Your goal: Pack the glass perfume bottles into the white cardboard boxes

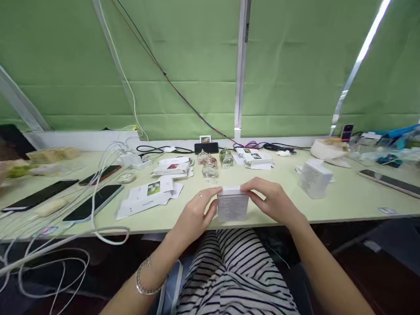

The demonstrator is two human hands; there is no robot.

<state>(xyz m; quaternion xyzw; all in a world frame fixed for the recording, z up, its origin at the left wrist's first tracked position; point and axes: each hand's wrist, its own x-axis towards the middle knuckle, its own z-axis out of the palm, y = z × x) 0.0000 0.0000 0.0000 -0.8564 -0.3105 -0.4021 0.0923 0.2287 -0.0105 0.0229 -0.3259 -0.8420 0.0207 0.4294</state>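
A small white box (232, 207) with fine print on its near face stands upright at the table's front edge. My left hand (201, 209) pinches its upper left corner between thumb and fingers. On the opposite side, my right hand (272, 197) grips the upper right corner the same way. Another white printed box (315, 178) stands to the right, beyond my right hand. Behind the held box sit several small clear glass jars (210, 168). Flat white cartons with pictures (149, 194) lie to the left of my left hand.
Phones (95, 202) and tangled white cables (95, 218) cover the left side of the table (282, 214). More flat cartons (256, 157) and a black phone (206, 148) lie at the back. A white bag (328, 151) and a tablet-like slab (390, 181) are at right.
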